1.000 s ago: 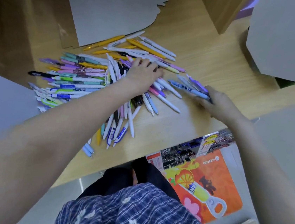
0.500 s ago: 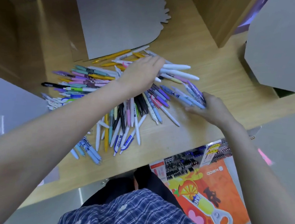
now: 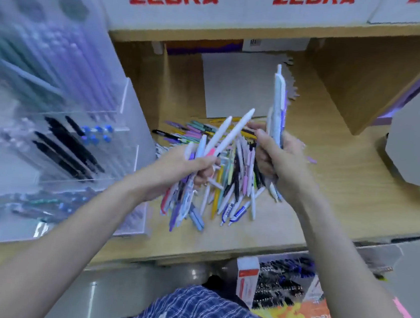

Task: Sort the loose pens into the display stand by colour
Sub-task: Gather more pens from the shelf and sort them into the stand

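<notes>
Clear acrylic display stand (image 3: 130, 113): fills the left of the frame, tiered, with purple, teal, black and blue pens already slotted; blurred, so the compartments are hard to separate.
Left hand (image 3: 176, 170): centre-left, fingers curled round a fanned bunch of pale pens (image 3: 221, 139), tips pointing up and to the right.
Loose pens (image 3: 229, 184): mixed colours heaped on the wooden shelf (image 3: 331, 188) at centre, beneath and between both hands.
Right hand (image 3: 279, 161): centre-right, fingers wrapped round a tight upright bundle (image 3: 277, 106) of light blue and white pens, long axis near vertical.
Key relation: the stand lies left of both hands, and the left hand is nearer it; its fanned bunch probably needs turning to match the slots before it can drop in.
Progress: early, judging by the size of the heap.
</notes>
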A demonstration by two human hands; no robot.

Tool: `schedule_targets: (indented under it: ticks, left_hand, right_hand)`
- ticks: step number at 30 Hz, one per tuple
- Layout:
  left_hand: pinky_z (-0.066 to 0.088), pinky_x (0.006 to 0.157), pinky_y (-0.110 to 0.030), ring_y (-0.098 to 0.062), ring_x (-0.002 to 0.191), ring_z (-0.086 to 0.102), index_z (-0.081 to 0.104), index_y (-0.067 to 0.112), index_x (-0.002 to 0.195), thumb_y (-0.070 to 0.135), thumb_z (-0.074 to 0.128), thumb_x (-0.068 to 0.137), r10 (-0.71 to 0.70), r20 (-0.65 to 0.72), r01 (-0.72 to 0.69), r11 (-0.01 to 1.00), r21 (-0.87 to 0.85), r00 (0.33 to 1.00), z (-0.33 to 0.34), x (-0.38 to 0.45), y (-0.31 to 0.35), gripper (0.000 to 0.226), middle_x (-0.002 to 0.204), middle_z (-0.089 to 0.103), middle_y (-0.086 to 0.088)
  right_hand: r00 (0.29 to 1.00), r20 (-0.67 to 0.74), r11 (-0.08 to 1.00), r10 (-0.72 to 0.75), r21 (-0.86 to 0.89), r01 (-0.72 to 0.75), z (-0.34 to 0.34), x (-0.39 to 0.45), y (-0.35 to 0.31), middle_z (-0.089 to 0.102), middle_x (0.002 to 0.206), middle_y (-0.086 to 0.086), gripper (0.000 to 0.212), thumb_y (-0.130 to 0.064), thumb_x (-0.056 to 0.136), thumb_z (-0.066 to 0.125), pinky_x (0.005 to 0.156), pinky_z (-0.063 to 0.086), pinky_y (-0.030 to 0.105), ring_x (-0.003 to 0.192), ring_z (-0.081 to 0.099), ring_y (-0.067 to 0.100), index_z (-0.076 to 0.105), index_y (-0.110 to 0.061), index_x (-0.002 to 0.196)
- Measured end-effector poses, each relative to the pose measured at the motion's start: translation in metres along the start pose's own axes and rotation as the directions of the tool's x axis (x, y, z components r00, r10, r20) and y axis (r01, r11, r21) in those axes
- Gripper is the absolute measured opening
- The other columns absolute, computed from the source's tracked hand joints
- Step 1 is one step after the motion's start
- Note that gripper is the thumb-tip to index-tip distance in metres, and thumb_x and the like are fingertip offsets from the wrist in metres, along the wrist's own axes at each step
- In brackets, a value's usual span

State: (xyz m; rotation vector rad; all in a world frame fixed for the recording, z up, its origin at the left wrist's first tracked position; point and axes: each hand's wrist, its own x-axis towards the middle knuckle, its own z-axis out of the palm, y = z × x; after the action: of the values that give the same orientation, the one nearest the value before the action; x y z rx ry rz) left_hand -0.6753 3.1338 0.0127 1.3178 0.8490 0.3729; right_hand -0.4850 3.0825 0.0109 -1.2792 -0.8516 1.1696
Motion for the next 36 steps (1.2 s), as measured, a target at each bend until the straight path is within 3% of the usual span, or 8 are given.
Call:
schedule_targets:
  ticks: [5, 9, 13, 15, 19, 25, 31, 36]
  left_hand:
    - [0.035, 0.047, -0.018, -0.009, 0.048, 0.040, 0.057, -0.003, 0.100, 0.017, 0.054, 0.090, 0.080, -0.095, -0.071, 0.992, 0.100, 0.992, -0.065, -0.105, -0.007, 0.022, 0.057, 0.052, 0.005]
    - [0.034, 0.042, -0.014, -0.006, 0.042, 0.039, 0.056, 0.007, 0.089, 0.015, 0.052, 0.092, 0.129, -0.351, -0.164, 0.984, -0.073, 0.928, -0.123, -0.188, -0.014, 0.010, 0.055, 0.054, 0.005]
    - [0.034, 0.040, -0.014, -0.005, 0.041, 0.037, 0.057, 0.006, 0.085, 0.012, 0.055, 0.091, 0.105, -0.501, -0.256, 0.936, -0.243, 0.859, -0.163, -0.248, -0.020, 0.009, 0.058, 0.045, 0.004]
    - [0.034, 0.039, -0.015, -0.004, 0.040, 0.037, 0.054, 0.006, 0.082, 0.009, 0.057, 0.089, 0.111, -0.560, -0.293, 0.924, -0.246, 0.821, -0.174, -0.265, -0.020, 0.009, 0.057, 0.044, 0.004]
    - [0.034, 0.040, -0.015, -0.004, 0.040, 0.039, 0.053, 0.010, 0.075, 0.007, 0.059, 0.088, 0.185, -0.682, -0.359, 0.925, -0.122, 0.708, -0.213, -0.299, -0.019, 0.015, 0.054, 0.041, 0.006]
    - [0.033, 0.040, -0.016, -0.006, 0.040, 0.036, 0.050, 0.010, 0.076, 0.009, 0.057, 0.090, 0.191, -0.715, -0.335, 0.940, -0.064, 0.672, -0.272, -0.330, -0.017, 0.015, 0.048, 0.040, 0.006]
    - [0.036, 0.044, -0.021, -0.009, 0.041, 0.038, 0.047, 0.014, 0.077, 0.011, 0.062, 0.088, 0.199, -0.709, -0.244, 0.969, 0.038, 0.677, -0.324, -0.321, -0.002, 0.019, 0.057, 0.040, 0.000]
    - [0.038, 0.053, -0.028, -0.008, 0.042, 0.046, 0.051, 0.014, 0.070, 0.019, 0.067, 0.084, 0.252, -0.658, -0.081, 0.957, 0.278, 0.710, -0.337, -0.278, 0.024, 0.022, 0.056, 0.047, -0.002]
  right_hand:
    - [0.995, 0.061, 0.995, -0.080, -0.050, 0.083, 0.126, -0.035, -0.015, 0.037, 0.049, -0.001, 0.016, -0.010, 0.089, 0.060, 0.032, 0.019, 0.015, 0.034, 0.023, 0.005, 0.053, -0.014, 0.075]
    - [0.992, 0.002, 0.988, -0.125, 0.094, 0.124, 0.197, -0.063, -0.020, 0.053, 0.046, 0.002, 0.019, -0.008, 0.092, 0.053, 0.031, 0.020, 0.013, 0.027, 0.025, 0.004, 0.053, -0.006, 0.074]
    - [0.979, 0.129, 0.984, -0.157, 0.110, 0.144, 0.252, -0.096, -0.013, 0.059, 0.056, 0.008, 0.017, -0.010, 0.094, 0.050, 0.032, 0.018, 0.015, 0.030, 0.022, 0.006, 0.058, -0.002, 0.081]
    - [0.971, 0.180, 0.987, -0.159, 0.023, 0.157, 0.272, -0.106, -0.010, 0.059, 0.061, 0.013, 0.020, -0.012, 0.094, 0.052, 0.034, 0.019, 0.017, 0.033, 0.023, 0.007, 0.062, -0.002, 0.080]
    - [0.968, 0.192, 0.899, -0.164, -0.374, 0.226, 0.314, -0.107, -0.008, 0.043, 0.038, -0.010, 0.030, -0.023, 0.092, 0.057, 0.037, 0.024, 0.013, 0.032, 0.029, 0.004, 0.063, -0.005, 0.069]
    - [0.934, 0.336, 0.900, -0.119, -0.361, 0.244, 0.384, -0.096, 0.007, 0.036, 0.040, -0.010, 0.029, -0.031, 0.093, 0.054, 0.038, 0.026, 0.018, 0.035, 0.030, 0.006, 0.064, -0.011, 0.075]
    - [0.901, 0.432, 0.968, -0.049, -0.202, 0.150, 0.425, -0.068, 0.006, 0.051, 0.059, 0.001, 0.014, -0.007, 0.097, 0.042, 0.042, 0.035, 0.021, 0.043, 0.039, 0.011, 0.056, -0.009, 0.099]
    - [0.924, 0.364, 0.919, -0.113, -0.315, 0.237, 0.456, -0.040, -0.003, 0.038, 0.051, -0.002, 0.018, -0.023, 0.085, 0.067, 0.043, 0.030, 0.019, 0.039, 0.034, 0.006, 0.064, -0.008, 0.094]
